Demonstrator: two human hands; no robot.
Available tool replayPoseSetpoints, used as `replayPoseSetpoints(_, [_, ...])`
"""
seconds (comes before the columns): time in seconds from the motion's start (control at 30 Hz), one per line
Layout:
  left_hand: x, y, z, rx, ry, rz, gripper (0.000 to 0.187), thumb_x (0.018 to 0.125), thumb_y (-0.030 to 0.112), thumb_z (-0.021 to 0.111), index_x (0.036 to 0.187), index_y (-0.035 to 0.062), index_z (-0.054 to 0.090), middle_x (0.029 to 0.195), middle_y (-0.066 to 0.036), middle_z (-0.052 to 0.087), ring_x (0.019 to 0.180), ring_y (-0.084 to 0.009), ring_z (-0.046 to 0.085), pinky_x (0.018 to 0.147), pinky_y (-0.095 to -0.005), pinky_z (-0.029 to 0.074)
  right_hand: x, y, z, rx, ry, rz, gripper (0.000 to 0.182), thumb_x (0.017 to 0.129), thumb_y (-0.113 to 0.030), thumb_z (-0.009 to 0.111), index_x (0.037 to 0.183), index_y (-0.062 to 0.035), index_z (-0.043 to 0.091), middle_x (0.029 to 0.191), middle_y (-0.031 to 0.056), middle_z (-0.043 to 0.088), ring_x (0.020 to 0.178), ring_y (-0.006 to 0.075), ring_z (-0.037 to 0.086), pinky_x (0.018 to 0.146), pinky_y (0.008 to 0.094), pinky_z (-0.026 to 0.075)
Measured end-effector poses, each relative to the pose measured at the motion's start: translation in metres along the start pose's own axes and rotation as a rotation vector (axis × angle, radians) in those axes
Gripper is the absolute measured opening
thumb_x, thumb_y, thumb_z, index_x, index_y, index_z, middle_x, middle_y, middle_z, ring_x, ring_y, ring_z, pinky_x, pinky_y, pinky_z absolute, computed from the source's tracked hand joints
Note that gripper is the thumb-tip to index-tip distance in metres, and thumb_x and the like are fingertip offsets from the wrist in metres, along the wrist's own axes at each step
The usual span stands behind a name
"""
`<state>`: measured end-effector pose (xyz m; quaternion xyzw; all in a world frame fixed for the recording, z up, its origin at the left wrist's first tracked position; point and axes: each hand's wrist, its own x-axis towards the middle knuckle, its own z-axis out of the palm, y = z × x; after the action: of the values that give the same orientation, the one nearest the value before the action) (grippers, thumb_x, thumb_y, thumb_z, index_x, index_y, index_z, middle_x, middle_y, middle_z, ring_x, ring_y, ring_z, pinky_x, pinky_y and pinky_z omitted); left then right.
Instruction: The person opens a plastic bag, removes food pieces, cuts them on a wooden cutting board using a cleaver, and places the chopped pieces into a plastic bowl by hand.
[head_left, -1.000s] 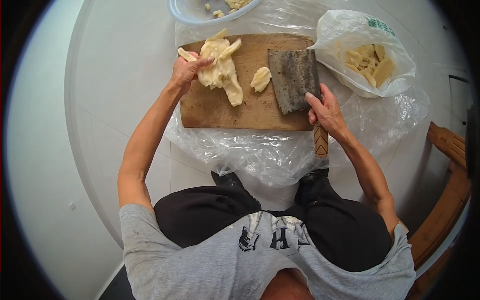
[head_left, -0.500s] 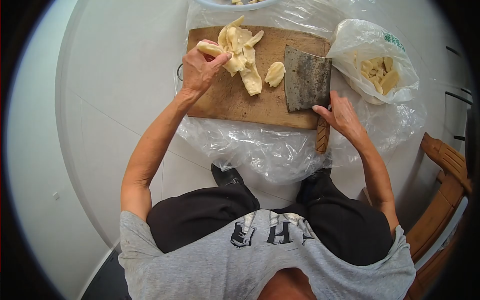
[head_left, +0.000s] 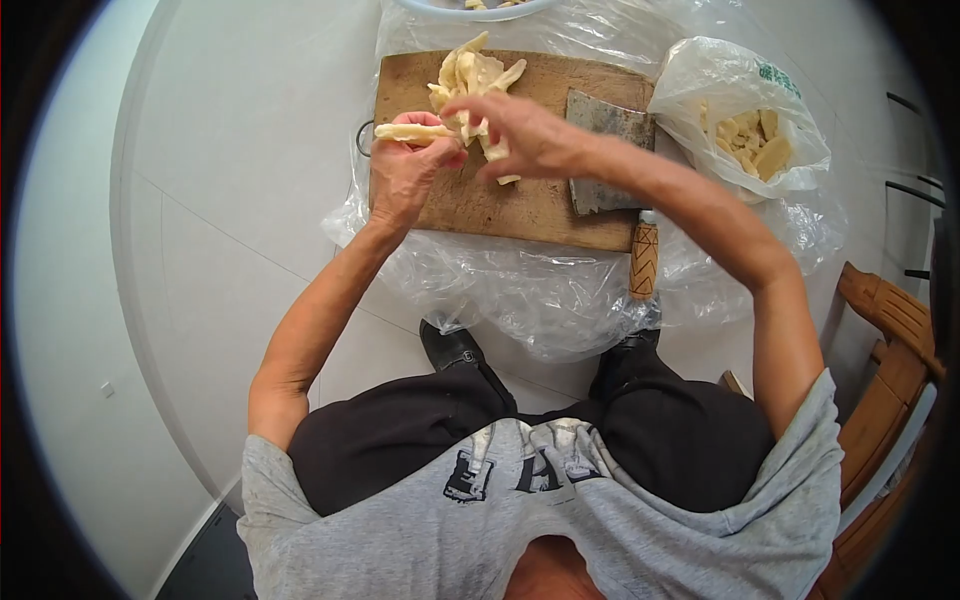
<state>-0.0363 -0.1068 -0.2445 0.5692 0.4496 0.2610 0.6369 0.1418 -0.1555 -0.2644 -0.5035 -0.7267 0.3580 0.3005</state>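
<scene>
My left hand point(head_left: 402, 185) is closed on a pale yellow, fleshy strip point(head_left: 410, 131) over the left side of the wooden chopping board point(head_left: 450, 215). Just to its right, my right hand point(head_left: 525, 138) is slightly blurred, with fingers spread and nothing visible in them. Behind it, partly covered, lies a knobbly pale yellow clump point(head_left: 475, 72) whose kind I cannot make out. A broad, dark-bladed cleaver point(head_left: 600, 196) rests flat on the board's right side, its carved wooden handle point(head_left: 645, 262) projecting past the front edge. My right forearm crosses above its blade.
To the right of the board stands a white plastic bag point(head_left: 690, 110) holding several yellow pieces point(head_left: 752, 140). Clear plastic sheeting point(head_left: 530, 300) spreads under the board. A pale basin point(head_left: 480, 14) shows at the top edge, and wooden furniture point(head_left: 885, 390) at the right.
My right hand has left the cleaver and swung left to the clump. My left hand has drawn slightly toward me with the strip. A loose piece on the board is now hidden behind my right arm.
</scene>
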Motion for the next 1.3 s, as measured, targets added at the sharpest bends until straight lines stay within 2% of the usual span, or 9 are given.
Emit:
replayPoseSetpoints(0.37, [-0.032,0.036,0.045,0.581,-0.17,0.664,0.019,0.072,0.012,0.073,0.085,0.0034,0.063,0.075,-0.01,0.065,0.064,-0.0179,0.063,0.057,-0.0279,0.049,-0.043,-0.008,0.024,0.171,0.37,-0.199,0.038,0.075,-0.012,0.07,0.106,-0.0057,0.049,0.089,0.0115,0.056,0.082,0.0213,0.056,0.072,0.0338,0.046])
replayPoseSetpoints(0.53, [-0.01,0.02,0.039,0.695,-0.312,0.21,0.037,0.073,0.034,0.074,0.082,0.0004,0.06,0.073,-0.013,0.062,0.061,-0.0224,0.06,0.055,-0.0334,0.046,-0.071,-0.003,0.002,0.486,-0.03,0.403,0.048,0.076,-0.018,0.071,0.114,-0.0048,0.046,0.091,0.0119,0.06,0.081,0.0186,0.061,0.071,0.0304,0.049])
replayPoseSetpoints(0.63, [-0.001,0.022,0.051,0.755,-0.452,-0.142,0.037,0.077,0.031,0.072,0.081,-0.003,0.059,0.074,-0.015,0.062,0.065,-0.0203,0.061,0.059,-0.0327,0.048,-0.078,0.004,-0.007,0.581,0.009,0.39,0.055,0.076,-0.021,0.073,0.119,-0.0068,0.043,0.093,0.0086,0.059,0.085,0.0138,0.058,0.075,0.0295,0.05])
replayPoseSetpoints(0.73, [0.0,-0.011,0.054,0.329,-0.553,0.117,0.03,0.079,0.024,0.069,0.079,-0.0043,0.06,0.074,-0.014,0.065,0.061,-0.0195,0.061,0.056,-0.0305,0.049,-0.08,0.0,-0.018,0.492,0.074,0.427,0.048,0.079,-0.017,0.069,0.117,-0.0056,0.043,0.094,0.0096,0.059,0.081,0.0151,0.058,0.073,0.0305,0.049])
replayPoseSetpoints(0.87, [0.013,0.044,0.048,0.589,-0.628,-0.39,0.023,0.084,0.015,0.063,0.099,-0.0016,0.062,0.078,-0.008,0.065,0.068,-0.0156,0.061,0.061,-0.0286,0.05,-0.082,0.014,-0.023,0.287,0.165,0.325,0.04,0.08,-0.012,0.064,0.113,-0.0032,0.044,0.092,0.0141,0.059,0.076,0.0227,0.06,0.069,0.0338,0.049])
replayPoseSetpoints(1.0, [0.076,0.037,-0.007,0.905,-0.053,0.276,0.034,0.083,0.022,0.06,0.107,-0.0026,0.059,0.085,-0.014,0.066,0.072,-0.0168,0.064,0.058,-0.0312,0.052,-0.079,0.028,-0.019,-0.204,0.322,0.188,0.038,0.08,-0.011,0.062,0.112,0.0,0.044,0.09,0.0164,0.059,0.071,0.0275,0.059,0.066,0.0358,0.049])
replayPoseSetpoints(1.1, [0.114,-0.005,-0.034,0.607,-0.305,-0.098,0.035,0.083,0.019,0.059,0.11,-0.0029,0.055,0.095,-0.012,0.063,0.081,-0.0168,0.064,0.064,-0.0323,0.054,-0.063,0.029,-0.028,-0.34,0.432,0.135,0.038,0.085,-0.014,0.06,0.117,-0.0016,0.045,0.097,0.0158,0.06,0.075,0.024,0.061,0.069,0.0372,0.05])
replayPoseSetpoints(1.2, [0.108,-0.012,-0.025,0.199,-0.269,-0.269,0.036,0.081,0.016,0.06,0.111,-0.0027,0.052,0.102,-0.012,0.059,0.085,-0.0166,0.062,0.068,-0.0305,0.053,-0.034,0.024,-0.038,0.193,0.234,0.257,0.038,0.088,-0.021,0.057,0.118,0.0006,0.045,0.096,0.0184,0.059,0.081,0.0256,0.061,0.071,0.0382,0.05])
replayPoseSetpoints(1.3, [0.093,-0.016,-0.017,0.231,-0.16,-0.082,0.03,0.076,0.012,0.063,0.1,-0.0039,0.056,0.094,-0.011,0.062,0.08,-0.0146,0.061,0.066,-0.0261,0.051,0.001,0.036,-0.024,0.145,0.253,0.248,0.047,0.088,-0.03,0.058,0.119,0.0025,0.045,0.095,0.0192,0.058,0.085,0.0258,0.06,0.072,0.0372,0.05])
